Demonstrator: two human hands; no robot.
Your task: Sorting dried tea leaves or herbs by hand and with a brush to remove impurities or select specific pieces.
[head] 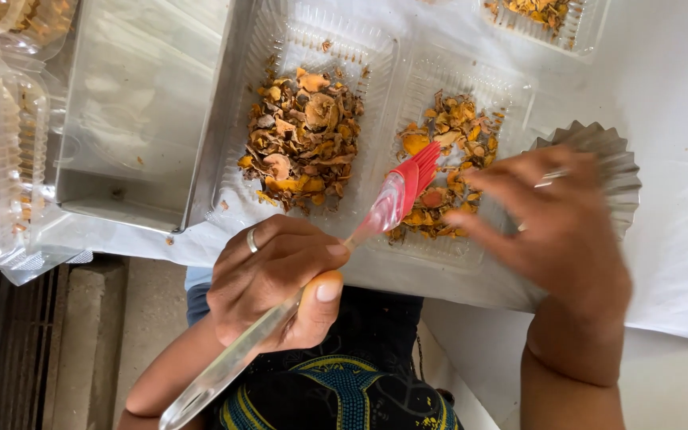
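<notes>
A red-bristled brush [360, 231] is held over a clear tray of dried orange pieces.

The brush, with its clear handle, is gripped by the left hand [276, 279], whose fingers are clenched around the handle while the bristles are pointed at the right-hand clear plastic tray [511, 95]. Dried orange-brown pieces [447, 159] are spread in that tray, and a larger heap [304, 139] is seen in the clear tray beside it. The right hand [555, 231] is blurred, with fingers spread and nothing grasped, over the tray's right edge and a fluted metal cup [615, 163]. An empty steel tray [137, 103] is set on the white-covered counter [678, 239] to the left.
</notes>
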